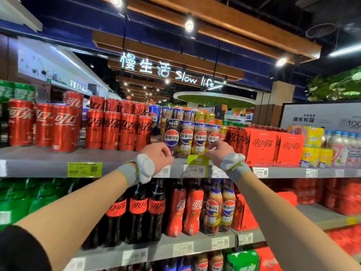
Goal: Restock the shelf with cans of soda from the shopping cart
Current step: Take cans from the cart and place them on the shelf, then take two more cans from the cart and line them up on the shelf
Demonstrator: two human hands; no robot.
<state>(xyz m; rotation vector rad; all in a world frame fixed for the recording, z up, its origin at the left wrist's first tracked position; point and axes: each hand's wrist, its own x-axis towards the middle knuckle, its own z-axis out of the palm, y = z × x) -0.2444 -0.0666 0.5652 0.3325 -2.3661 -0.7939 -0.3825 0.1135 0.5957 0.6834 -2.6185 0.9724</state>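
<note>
Both hands up at the front edge of the top shelf [48, 167]. Left hand [158, 155] has its fingers curled, knuckles toward me, right at the foot of the leftmost can in the Pepsi cans [186, 137] row. I can't tell if it grips the can or only touches it. Right hand [218, 151] is curled too, thumb and forefinger drawn together near the base of the rightmost Pepsi can; a hold is unclear there as well.

The soda cans stand upright on the top shelf, front row between my hands, more cans stacked behind and above. A green price tag [197, 161] sticks up from the shelf edge between my hands and covers the can bottoms.

Red Coca-Cola cans [111, 130] are just left of the Pepsi row, with green Sprite cans [17, 90] at far left. Red Coca-Cola boxes [273, 147] are just right, tight against the Pepsi row, then yellow packs [314, 153].

A grey wristband with a white pod [145, 169] sits on each wrist.

The shelf below holds Coca-Cola bottles [138, 208], Pepsi bottles [213, 210] and green bottles [15, 198]. A lit Slow life sign [195, 80] hangs overhead.
</note>
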